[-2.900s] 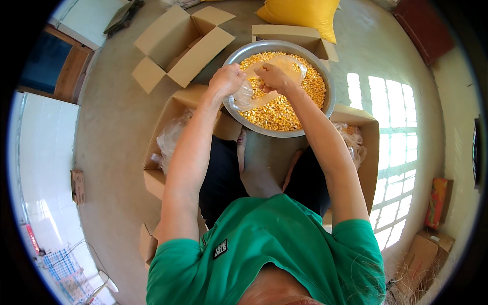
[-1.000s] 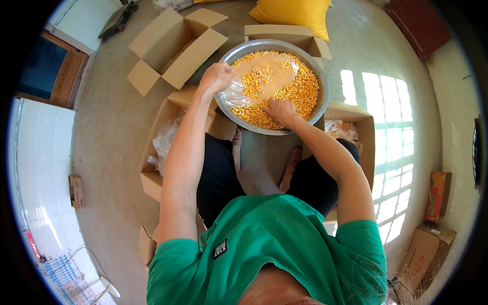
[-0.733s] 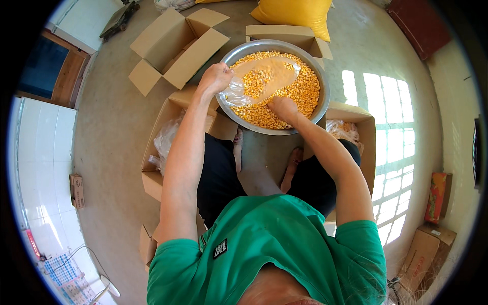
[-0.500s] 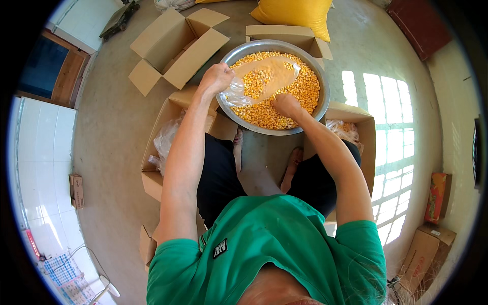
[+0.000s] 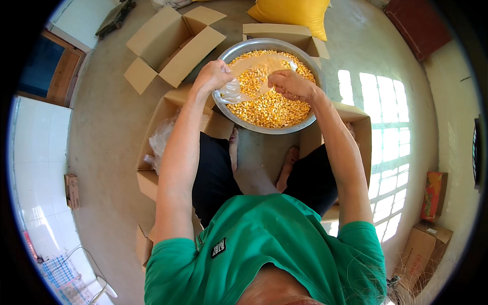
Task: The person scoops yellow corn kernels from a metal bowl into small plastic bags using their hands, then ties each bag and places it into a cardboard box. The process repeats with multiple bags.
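A wide metal basin (image 5: 239, 123) full of yellow corn kernels (image 5: 274, 114) stands in front of me, between my knees and the cardboard boxes. On the kernels lies a thin clear plastic bag (image 5: 231, 93), partly see-through and tan-looking along its far side. My left hand (image 5: 213, 75) is closed on the bag's edge at the basin's left rim. Above the right part of the bag hangs my right hand (image 5: 292, 84), fingers curled and pressed together. What those fingers hold, if anything, is hidden from view.
Open cardboard boxes stand beyond the basin, one at the far left (image 5: 173, 48) and one behind it (image 5: 279, 31). Boxes flank my legs; the left box (image 5: 148, 182) has clear plastic bags inside. A yellow sack (image 5: 290, 12) lies at the back.
My right hand has lifted out of the kernels and moved up over the bag, fingers closed. My left hand keeps its hold on the bag.
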A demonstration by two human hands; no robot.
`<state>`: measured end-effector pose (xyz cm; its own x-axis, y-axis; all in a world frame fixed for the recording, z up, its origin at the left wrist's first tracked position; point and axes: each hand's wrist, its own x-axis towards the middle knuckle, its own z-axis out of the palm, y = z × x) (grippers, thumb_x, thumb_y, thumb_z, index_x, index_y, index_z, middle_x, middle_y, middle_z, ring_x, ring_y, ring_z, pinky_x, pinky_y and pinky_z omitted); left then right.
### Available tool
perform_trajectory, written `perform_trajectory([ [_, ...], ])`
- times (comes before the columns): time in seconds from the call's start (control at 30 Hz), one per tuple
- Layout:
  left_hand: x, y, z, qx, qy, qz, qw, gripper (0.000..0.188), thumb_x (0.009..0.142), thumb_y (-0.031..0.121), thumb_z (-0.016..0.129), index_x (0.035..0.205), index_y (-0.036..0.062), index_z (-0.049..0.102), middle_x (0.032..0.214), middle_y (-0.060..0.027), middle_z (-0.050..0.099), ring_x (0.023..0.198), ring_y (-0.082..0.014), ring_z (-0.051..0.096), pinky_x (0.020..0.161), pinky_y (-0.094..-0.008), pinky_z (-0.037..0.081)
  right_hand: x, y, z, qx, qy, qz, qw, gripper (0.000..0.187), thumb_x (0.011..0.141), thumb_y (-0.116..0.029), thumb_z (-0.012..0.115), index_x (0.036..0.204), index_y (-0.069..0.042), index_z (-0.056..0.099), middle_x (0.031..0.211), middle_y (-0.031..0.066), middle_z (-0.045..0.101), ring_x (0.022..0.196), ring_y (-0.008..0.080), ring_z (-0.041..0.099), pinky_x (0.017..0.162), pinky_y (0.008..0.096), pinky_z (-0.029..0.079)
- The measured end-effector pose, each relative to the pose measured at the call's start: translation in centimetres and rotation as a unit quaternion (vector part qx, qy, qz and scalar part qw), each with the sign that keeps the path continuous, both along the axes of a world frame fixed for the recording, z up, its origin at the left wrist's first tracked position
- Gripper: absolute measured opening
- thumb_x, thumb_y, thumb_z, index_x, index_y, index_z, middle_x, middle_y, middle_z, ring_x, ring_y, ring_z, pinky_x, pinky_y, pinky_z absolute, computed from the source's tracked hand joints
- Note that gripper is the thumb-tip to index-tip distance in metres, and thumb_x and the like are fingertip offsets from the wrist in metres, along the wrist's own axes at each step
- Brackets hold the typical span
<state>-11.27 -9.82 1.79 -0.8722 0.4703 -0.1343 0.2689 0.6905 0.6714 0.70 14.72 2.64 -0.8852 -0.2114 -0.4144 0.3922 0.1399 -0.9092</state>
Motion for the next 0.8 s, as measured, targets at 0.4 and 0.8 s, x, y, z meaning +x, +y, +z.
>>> perform_trajectory([
  [0.4,0.7,0.9,0.6,-0.01,-0.009,-0.04,0.999,0.017,0.076,0.013,0.065,0.089,0.0034,0.059,0.077,-0.0051,0.06,0.071,-0.0139,0.058,0.063,-0.0299,0.047,-6.3,-6.4,-4.3,-0.008,0.046,-0.187,0.981,0.031,0.092,-0.028,0.049,0.093,0.001,0.061,0.069,0.0118,0.058,0.058,0.0205,0.059,0.047,0.0334,0.044],
  [0.8,0.2,-0.2,0.8,0.0,-0.044,0.001,0.999,0.027,0.075,0.021,0.069,0.093,0.0033,0.06,0.084,-0.0093,0.063,0.077,-0.0175,0.06,0.069,-0.032,0.049,-6.6,-2.7,-8.4,0.092,0.129,-0.114,0.981,0.033,0.092,-0.027,0.05,0.096,0.001,0.066,0.092,0.0131,0.068,0.084,0.0221,0.066,0.073,0.0318,0.054],
])
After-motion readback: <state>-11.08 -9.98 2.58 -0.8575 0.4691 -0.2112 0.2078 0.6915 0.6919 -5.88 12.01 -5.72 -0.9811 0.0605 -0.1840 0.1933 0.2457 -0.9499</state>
